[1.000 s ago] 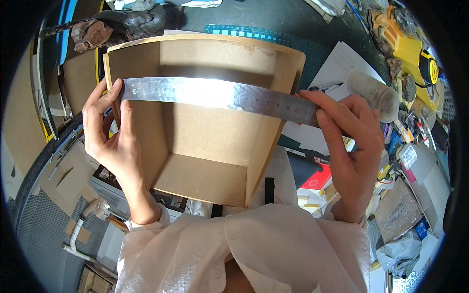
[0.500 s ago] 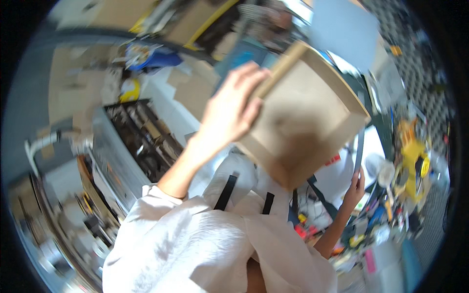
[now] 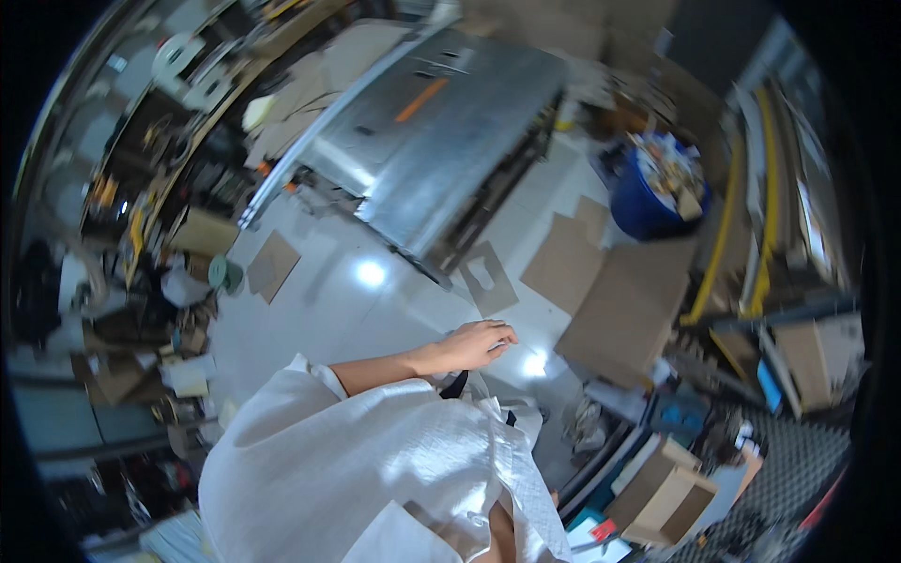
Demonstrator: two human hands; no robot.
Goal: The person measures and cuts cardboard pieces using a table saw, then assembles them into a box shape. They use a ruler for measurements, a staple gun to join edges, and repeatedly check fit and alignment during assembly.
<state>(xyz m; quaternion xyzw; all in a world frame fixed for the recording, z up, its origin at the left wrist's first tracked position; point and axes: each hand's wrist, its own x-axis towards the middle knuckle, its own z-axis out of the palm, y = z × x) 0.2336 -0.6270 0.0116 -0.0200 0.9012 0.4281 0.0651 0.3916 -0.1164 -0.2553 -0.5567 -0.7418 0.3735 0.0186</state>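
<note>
My left hand (image 3: 474,345) is held out in front of my body, above the pale floor. Its fingers are loosely bent and a little apart, with nothing in them. My right hand does not show; that side is hidden beyond my white shirt. At the lower right lies the open, shallow cardboard box (image 3: 688,514), out of reach of my left hand. Flat brown cardboard sheets (image 3: 624,314) lie on the floor ahead and to the right of the left hand.
A metal-topped machine table (image 3: 479,122) with an orange strip stands ahead. A blue bin (image 3: 648,192) full of scraps is at the far right, near yellow-edged racks (image 3: 760,206). Cluttered shelves line the left, with a green spool (image 3: 224,273) by them on the floor.
My left hand has let go of the cardboard box, which now lies at the lower right. The view has swung left toward the metal table, and my right hand has left the picture.
</note>
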